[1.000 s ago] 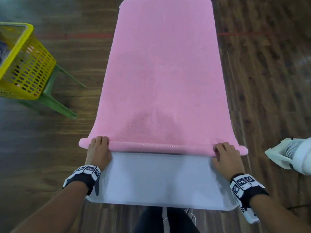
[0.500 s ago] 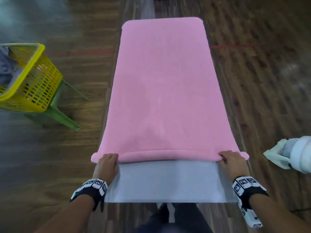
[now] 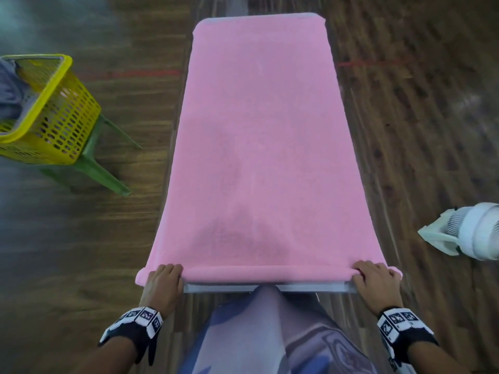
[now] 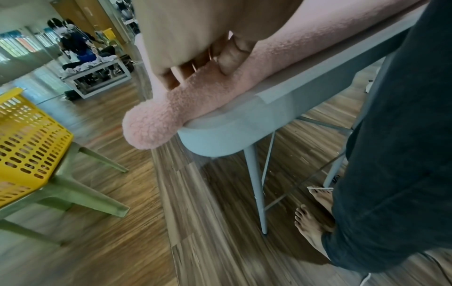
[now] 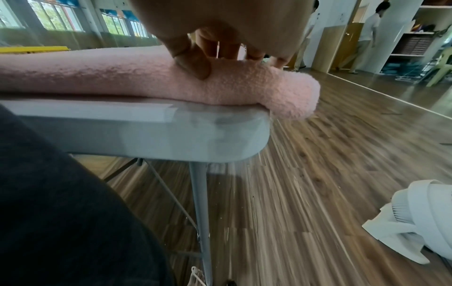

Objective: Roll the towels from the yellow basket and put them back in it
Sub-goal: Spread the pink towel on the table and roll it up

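A long pink towel (image 3: pixel 259 144) lies flat along a narrow grey table (image 3: pixel 297 288), its near end turned into a thin roll (image 3: pixel 267 273) by the table's near edge. My left hand (image 3: pixel 165 278) grips the roll's left end and my right hand (image 3: pixel 374 278) grips its right end. In the left wrist view the thumb (image 4: pixel 229 62) presses the roll (image 4: pixel 156 123) with the fingers curled over it. The right wrist view shows the thumb (image 5: pixel 195 63) and fingers pinching the roll (image 5: pixel 244 87). The yellow basket (image 3: pixel 62 122) stands to the left, holding a grey towel (image 3: pixel 10 90).
The basket rests on a green plastic stool (image 3: pixel 108 176) on the wooden floor. A white fan (image 3: pixel 469 233) sits on the floor to the right of the table. My body stands against the table's near edge. Other people and tables are far off.
The rolled end, held in both hands, has come back toward me, from well up the table to its near edge. The far end of the towel has slid nearer too.
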`<state>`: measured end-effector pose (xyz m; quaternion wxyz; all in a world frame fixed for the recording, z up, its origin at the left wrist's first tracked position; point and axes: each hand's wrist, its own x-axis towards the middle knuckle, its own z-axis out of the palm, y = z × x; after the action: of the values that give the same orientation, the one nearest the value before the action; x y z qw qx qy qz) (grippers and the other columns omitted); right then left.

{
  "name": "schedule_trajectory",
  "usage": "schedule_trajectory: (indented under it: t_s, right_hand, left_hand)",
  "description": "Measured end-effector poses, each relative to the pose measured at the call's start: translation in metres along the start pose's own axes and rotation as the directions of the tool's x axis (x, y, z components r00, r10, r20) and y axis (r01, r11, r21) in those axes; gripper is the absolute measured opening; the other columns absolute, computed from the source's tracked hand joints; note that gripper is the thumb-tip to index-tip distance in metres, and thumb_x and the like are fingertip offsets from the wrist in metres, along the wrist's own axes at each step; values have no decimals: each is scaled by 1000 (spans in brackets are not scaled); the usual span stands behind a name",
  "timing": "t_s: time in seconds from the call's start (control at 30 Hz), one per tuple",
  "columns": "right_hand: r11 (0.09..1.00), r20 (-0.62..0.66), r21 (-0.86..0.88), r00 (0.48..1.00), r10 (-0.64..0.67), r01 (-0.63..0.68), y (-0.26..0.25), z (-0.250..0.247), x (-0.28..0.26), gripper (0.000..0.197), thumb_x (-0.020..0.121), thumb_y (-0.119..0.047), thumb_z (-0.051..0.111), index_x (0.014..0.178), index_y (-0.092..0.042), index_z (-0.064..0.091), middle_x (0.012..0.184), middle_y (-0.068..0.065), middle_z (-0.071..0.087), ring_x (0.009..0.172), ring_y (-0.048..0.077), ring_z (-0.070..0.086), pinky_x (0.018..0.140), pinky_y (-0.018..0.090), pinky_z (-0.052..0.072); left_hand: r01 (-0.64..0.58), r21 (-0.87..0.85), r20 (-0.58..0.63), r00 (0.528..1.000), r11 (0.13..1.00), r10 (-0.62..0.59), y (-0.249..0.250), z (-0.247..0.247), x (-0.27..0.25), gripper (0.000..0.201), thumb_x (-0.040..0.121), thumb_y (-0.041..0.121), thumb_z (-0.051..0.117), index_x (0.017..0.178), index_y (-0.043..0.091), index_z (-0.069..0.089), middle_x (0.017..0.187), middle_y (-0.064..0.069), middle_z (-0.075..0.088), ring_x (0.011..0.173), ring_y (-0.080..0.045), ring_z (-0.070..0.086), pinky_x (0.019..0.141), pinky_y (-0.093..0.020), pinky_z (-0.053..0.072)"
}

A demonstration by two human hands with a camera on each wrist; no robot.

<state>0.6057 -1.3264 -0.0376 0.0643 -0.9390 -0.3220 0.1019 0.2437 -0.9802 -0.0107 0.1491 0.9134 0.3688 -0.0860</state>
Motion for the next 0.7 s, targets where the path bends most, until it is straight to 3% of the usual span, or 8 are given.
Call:
schedule_trajectory:
  t_s: [0.07, 0.13, 0.23, 0.37, 0.43, 0.5, 0.6, 0.7]
  right_hand:
    - [1000, -16, 31, 1000, 7, -7, 2, -2, 7, 26, 82, -26, 44, 95, -22, 66, 90, -1, 66, 85, 25, 59, 83, 44, 35]
    - [996, -101, 88, 995, 9, 0, 3, -6, 11, 23, 87, -18, 52, 104, -20, 67, 108, 2, 65, 98, 25, 59, 90, 45, 37]
    - [982, -222, 92, 964, -144, 168, 4, -3, 1, 34, 88, -24, 45, 106, -9, 70, 111, 12, 66, 100, 32, 61, 89, 44, 41]
    - [974, -132, 44, 967, -217, 224, 6, 6, -23, 35, 79, -10, 68, 114, -5, 66, 112, 12, 65, 101, 34, 61, 89, 50, 48]
    - [982, -96, 43, 980, -177, 182, 6, 1, -19, 39, 71, -8, 76, 109, -10, 68, 108, 9, 67, 98, 32, 63, 86, 47, 48]
    - [989, -123, 1, 981, -148, 149, 0, -8, -8, 27, 73, -23, 61, 97, -17, 70, 97, 3, 70, 90, 29, 65, 83, 41, 41]
    - [992, -77, -46, 989, -125, 121, -7, -14, 19, 36, 67, -37, 45, 83, -22, 73, 86, -1, 70, 82, 29, 64, 83, 40, 33]
    - [994, -65, 15, 992, -105, 106, -3, -18, 45, 33, 74, -29, 48, 91, -19, 75, 102, 3, 69, 94, 31, 62, 90, 42, 38]
  left_hand:
    - [24, -35, -50, 998, 999, -26, -3, 0, 5, 32, 75, 22, 42, 96, 11, 63, 87, -7, 64, 78, -33, 58, 70, -43, 48]
    - [1, -73, -91, 996, 997, -8, -10, 7, 10, 48, 68, -5, 58, 115, 4, 62, 112, -13, 64, 103, -36, 57, 98, -49, 39]
    - [-49, -101, -85, 996, 994, 41, -9, 20, 2, 72, 57, -24, 68, 125, -2, 58, 128, -17, 59, 121, -39, 53, 116, -35, 16]
    - [-39, -119, -75, 997, 992, 30, 3, 31, -18, 60, 69, -7, 69, 128, -3, 55, 131, -20, 56, 122, -40, 52, 105, -48, 38]
    - [-54, -92, -93, 995, 994, 46, 5, 25, -13, 45, 79, 12, 52, 123, 0, 56, 122, -18, 60, 115, -38, 56, 98, -48, 46]
    - [-70, -81, -113, 992, 994, 60, 8, 16, -3, 42, 76, 23, 41, 108, 4, 61, 105, -13, 64, 96, -33, 60, 87, -42, 48]
    - [-83, -44, -96, 992, 996, 79, 14, -1, 15, 30, 73, 23, 44, 86, 7, 65, 83, -9, 66, 75, -32, 61, 69, -40, 50]
    - [-45, -45, -126, 991, 998, 39, 10, -3, 34, 31, 79, 15, 45, 98, 2, 65, 95, -14, 66, 85, -35, 60, 82, -48, 48]
